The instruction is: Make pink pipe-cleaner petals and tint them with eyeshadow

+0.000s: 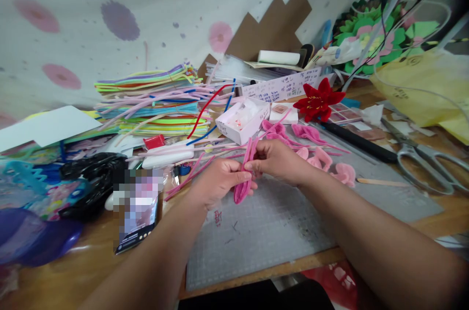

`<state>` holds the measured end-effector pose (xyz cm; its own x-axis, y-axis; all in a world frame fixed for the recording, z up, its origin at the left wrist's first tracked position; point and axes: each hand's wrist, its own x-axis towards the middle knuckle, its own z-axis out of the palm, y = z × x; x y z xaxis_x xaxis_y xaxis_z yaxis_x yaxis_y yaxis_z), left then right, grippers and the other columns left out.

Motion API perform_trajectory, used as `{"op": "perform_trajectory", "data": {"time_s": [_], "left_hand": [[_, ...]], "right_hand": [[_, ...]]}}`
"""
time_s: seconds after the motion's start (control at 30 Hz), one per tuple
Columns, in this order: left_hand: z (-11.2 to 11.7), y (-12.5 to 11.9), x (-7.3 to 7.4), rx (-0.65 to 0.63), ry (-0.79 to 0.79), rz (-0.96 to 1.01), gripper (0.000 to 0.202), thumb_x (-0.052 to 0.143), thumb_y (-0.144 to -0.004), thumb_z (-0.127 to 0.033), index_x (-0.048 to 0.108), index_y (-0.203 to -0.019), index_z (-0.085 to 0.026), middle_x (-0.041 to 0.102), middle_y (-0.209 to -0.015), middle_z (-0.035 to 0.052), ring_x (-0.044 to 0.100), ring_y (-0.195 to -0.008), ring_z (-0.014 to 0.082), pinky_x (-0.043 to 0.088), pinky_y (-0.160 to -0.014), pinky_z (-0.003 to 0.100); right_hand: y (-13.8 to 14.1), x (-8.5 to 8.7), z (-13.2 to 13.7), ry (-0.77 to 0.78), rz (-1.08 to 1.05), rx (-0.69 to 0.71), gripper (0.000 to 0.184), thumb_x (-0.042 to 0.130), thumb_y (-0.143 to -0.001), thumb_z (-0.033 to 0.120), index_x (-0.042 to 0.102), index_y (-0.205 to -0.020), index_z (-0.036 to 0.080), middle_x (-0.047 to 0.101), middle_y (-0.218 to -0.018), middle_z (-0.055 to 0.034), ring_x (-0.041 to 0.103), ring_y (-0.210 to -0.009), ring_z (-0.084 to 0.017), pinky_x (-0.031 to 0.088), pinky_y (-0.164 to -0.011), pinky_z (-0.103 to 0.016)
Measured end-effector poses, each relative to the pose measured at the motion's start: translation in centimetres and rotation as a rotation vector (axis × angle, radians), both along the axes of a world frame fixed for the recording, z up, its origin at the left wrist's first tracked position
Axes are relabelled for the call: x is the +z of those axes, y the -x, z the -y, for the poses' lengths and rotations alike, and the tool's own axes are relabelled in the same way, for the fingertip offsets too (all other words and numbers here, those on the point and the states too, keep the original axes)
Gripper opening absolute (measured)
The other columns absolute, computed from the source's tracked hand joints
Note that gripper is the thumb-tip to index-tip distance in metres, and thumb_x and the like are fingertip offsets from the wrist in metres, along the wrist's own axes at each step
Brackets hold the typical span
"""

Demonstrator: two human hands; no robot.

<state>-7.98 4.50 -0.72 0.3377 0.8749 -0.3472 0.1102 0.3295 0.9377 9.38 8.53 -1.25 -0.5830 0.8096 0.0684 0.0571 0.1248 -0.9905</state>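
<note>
Pink pipe cleaners (242, 192), bent into a narrow looped petal shape, are held up between my two hands over the grey cutting mat (264, 232). My left hand (225, 180) is closed around the lower part, thumb across the front. Higher up, the fingertips of my right hand (273, 158) pinch the same bundle at its right side. Beyond my right hand lie finished-looking pink looped petals (306, 133) with stems, and paler pink petal pieces (344, 174) rest closer on the mat.
Stacks of coloured pipe cleaners (146, 105) stand at the back left. A phone (137, 217) lies left of the mat. Large scissors (421, 154) and a black-handled tool (361, 141) lie right. A white box (244, 119) and red flower (318, 100) are behind.
</note>
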Motion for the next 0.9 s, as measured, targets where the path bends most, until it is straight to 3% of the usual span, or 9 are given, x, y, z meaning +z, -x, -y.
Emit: {"op": "perform_trajectory", "data": {"time_s": [0.1, 0.27, 0.47, 0.67, 0.9], "left_hand": [[-0.09, -0.08, -0.19, 0.067, -0.003, 0.038, 0.021, 0.073, -0.07, -0.03, 0.064, -0.073, -0.011, 0.072, -0.067, 0.0074, 0.068, -0.058, 0.0178, 0.05, -0.052, 0.027], [-0.21, -0.03, -0.31, 0.116, -0.012, 0.067, 0.022, 0.073, -0.068, -0.031, 0.065, -0.075, -0.011, 0.07, -0.065, 0.006, 0.066, -0.056, 0.0175, 0.05, -0.051, 0.028], [-0.18, -0.13, -0.21, 0.125, -0.003, 0.069, 0.021, 0.072, -0.069, -0.029, 0.067, -0.077, -0.011, 0.07, -0.065, 0.0064, 0.066, -0.056, 0.0169, 0.05, -0.053, 0.028], [-0.12, -0.2, -0.21, 0.096, 0.031, 0.065, 0.02, 0.072, -0.069, -0.029, 0.065, -0.07, -0.01, 0.072, -0.066, 0.009, 0.067, -0.056, 0.0184, 0.05, -0.052, 0.028], [-0.06, -0.22, -0.19, 0.088, 0.007, 0.091, 0.016, 0.071, -0.07, -0.025, 0.063, -0.069, -0.011, 0.071, -0.063, 0.0058, 0.067, -0.055, 0.0169, 0.05, -0.051, 0.026]], "right_hand": [[-0.13, 0.24, -0.06, -0.052, 0.024, -0.061, 0.023, 0.067, -0.076, 0.035, 0.06, -0.068, 0.015, 0.056, -0.056, 0.0012, 0.05, -0.051, -0.01, 0.039, -0.048, -0.022], [-0.18, 0.68, -0.13, -0.033, 0.015, -0.126, 0.03, 0.072, -0.07, 0.042, 0.058, -0.067, 0.016, 0.055, -0.054, 0.0026, 0.051, -0.049, -0.009, 0.042, -0.047, -0.022], [-0.04, 0.77, -0.1, 0.002, -0.055, -0.154, 0.022, 0.074, -0.066, 0.031, 0.057, -0.067, 0.017, 0.058, -0.056, 0.0024, 0.054, -0.052, -0.01, 0.044, -0.049, -0.023], [0.12, 0.41, 0.12, -0.059, -0.074, -0.17, 0.013, 0.069, -0.067, 0.022, 0.056, -0.067, 0.017, 0.061, -0.065, 0.0008, 0.056, -0.06, -0.012, 0.046, -0.057, -0.026], [0.26, -0.05, 0.02, -0.123, -0.127, -0.129, 0.01, 0.068, -0.07, 0.019, 0.058, -0.071, 0.017, 0.061, -0.068, 0.0001, 0.056, -0.063, -0.012, 0.045, -0.061, -0.026]]}}
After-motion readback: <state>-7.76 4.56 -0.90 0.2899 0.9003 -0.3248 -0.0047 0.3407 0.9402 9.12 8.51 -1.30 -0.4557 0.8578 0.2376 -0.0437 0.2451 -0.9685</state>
